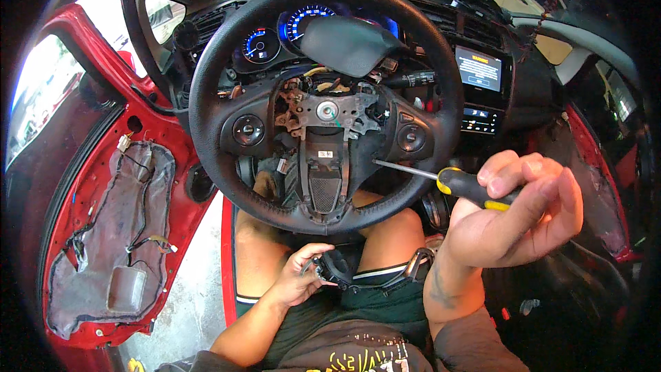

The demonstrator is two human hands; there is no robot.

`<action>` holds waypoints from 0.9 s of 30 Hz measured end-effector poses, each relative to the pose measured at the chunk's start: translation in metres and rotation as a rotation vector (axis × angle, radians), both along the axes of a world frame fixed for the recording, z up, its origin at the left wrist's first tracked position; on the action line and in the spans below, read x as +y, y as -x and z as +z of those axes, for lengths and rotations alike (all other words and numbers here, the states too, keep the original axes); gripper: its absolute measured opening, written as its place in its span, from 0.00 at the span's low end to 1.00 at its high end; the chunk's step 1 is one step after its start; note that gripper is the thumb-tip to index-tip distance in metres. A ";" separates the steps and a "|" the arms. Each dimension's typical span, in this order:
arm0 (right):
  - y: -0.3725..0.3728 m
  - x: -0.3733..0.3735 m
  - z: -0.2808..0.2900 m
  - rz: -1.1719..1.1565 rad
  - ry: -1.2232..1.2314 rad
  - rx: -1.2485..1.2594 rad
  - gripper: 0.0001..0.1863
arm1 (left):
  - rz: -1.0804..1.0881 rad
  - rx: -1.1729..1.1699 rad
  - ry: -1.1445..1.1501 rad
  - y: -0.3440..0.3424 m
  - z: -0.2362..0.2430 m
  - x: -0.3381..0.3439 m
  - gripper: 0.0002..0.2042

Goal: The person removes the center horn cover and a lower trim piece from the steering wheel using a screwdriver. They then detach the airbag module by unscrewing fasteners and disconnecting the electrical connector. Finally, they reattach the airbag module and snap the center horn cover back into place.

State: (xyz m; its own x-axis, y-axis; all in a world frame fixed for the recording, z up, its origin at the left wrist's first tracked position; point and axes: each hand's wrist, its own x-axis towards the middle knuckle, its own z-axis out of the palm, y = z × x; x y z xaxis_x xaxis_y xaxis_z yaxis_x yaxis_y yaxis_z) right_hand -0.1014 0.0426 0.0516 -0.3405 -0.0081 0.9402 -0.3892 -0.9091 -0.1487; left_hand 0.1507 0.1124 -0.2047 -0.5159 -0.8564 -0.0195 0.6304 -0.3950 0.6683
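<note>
- The right hand (pixel 527 210) is at the right side of the frame, with the fingers and the thumb bent around the handle of a screwdriver (pixel 460 184).
- The screwdriver has a black and yellow handle; its thin metal shaft points to the left, and the tip is at the lower right of the wheel's centre. Whether the tip touches there, one cannot tell.
- The left hand (pixel 301 277) is low in the frame, left of the middle, above the lap, and it holds a black part (pixel 336 267) between thumb and fingers.
- The steering wheel (pixel 206 86) fills the upper middle. In its uncovered centre, a metal plate (pixel 353 116) is visible around the central bolt.
- A dark grey cover (pixel 348 43) lies behind the upper centre of the wheel, and it hides a portion of the lit instrument cluster (pixel 260 48).
- At the upper right, a lit screen (pixel 478 69) is in the dashboard.
- On the left side stands a red door (pixel 180 196), with wires across its inner face.
</note>
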 end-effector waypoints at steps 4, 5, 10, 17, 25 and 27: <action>-0.013 0.005 0.029 0.093 -0.019 0.087 0.12 | -0.004 0.115 -0.060 -0.005 0.007 0.000 0.24; -0.018 -0.002 0.034 0.113 -0.043 0.067 0.12 | 0.006 0.111 -0.071 -0.005 0.006 0.000 0.25; -0.044 -0.058 0.045 0.279 -0.258 0.028 0.06 | 0.019 0.196 -0.128 -0.008 0.001 0.000 0.26; -0.019 -0.048 0.004 0.161 -0.181 -0.220 0.11 | 0.078 0.159 -0.177 -0.003 0.001 0.004 0.25; 0.002 0.001 -0.069 0.103 -0.198 -0.233 0.08 | 0.133 0.043 -0.262 -0.001 -0.003 0.000 0.28; 0.003 0.010 -0.075 0.069 -0.194 -0.176 0.07 | 0.172 0.004 -0.242 0.000 -0.003 0.002 0.29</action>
